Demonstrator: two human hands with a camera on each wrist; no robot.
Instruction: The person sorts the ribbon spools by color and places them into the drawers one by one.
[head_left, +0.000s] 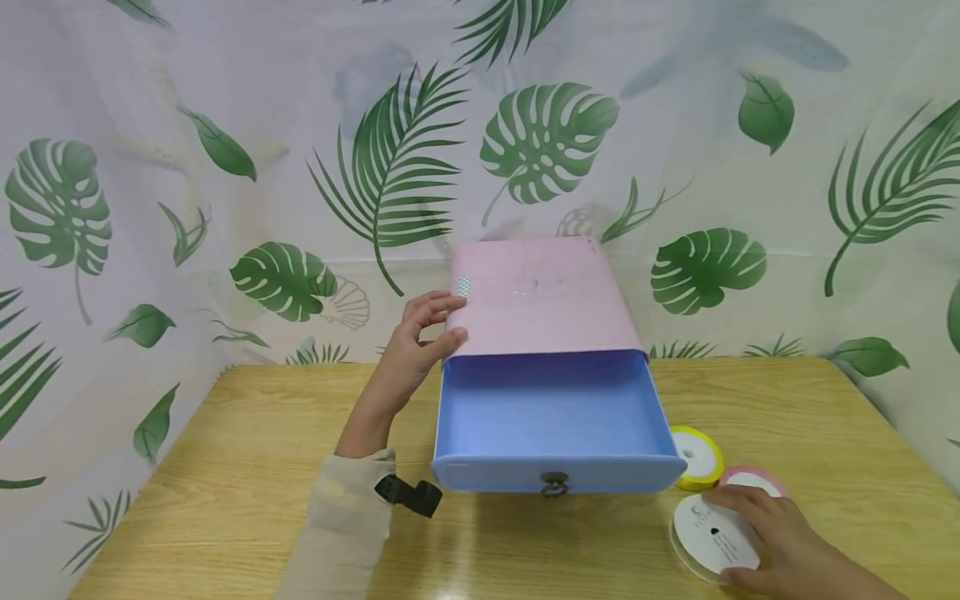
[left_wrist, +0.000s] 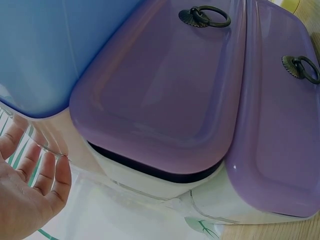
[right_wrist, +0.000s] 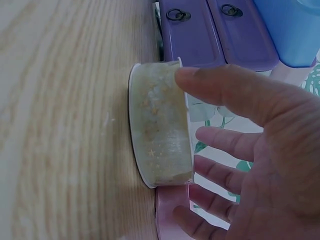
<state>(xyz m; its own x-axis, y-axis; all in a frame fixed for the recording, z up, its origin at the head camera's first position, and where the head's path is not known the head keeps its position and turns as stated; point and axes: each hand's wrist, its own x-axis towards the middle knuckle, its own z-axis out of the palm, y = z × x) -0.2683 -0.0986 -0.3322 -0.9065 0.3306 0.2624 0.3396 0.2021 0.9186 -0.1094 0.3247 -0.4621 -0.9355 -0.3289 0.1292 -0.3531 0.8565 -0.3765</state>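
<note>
Head: left grip [head_left: 408,354] at left edge of pink cabinet [head_left: 536,296], thumb and fingers apart. Blue drawer [head_left: 540,408] stands pulled out. Right grip [head_left: 791,533] over white ribbon spool [head_left: 708,533], flat on tabletop [head_left: 570,554].

Left wrist: fingers spread; purple drawer fronts [left_wrist: 165,85] alongside.

Right wrist: thumb at spool's rim, fingers loose, apart; pink spool [right_wrist: 170,212] behind.
</note>
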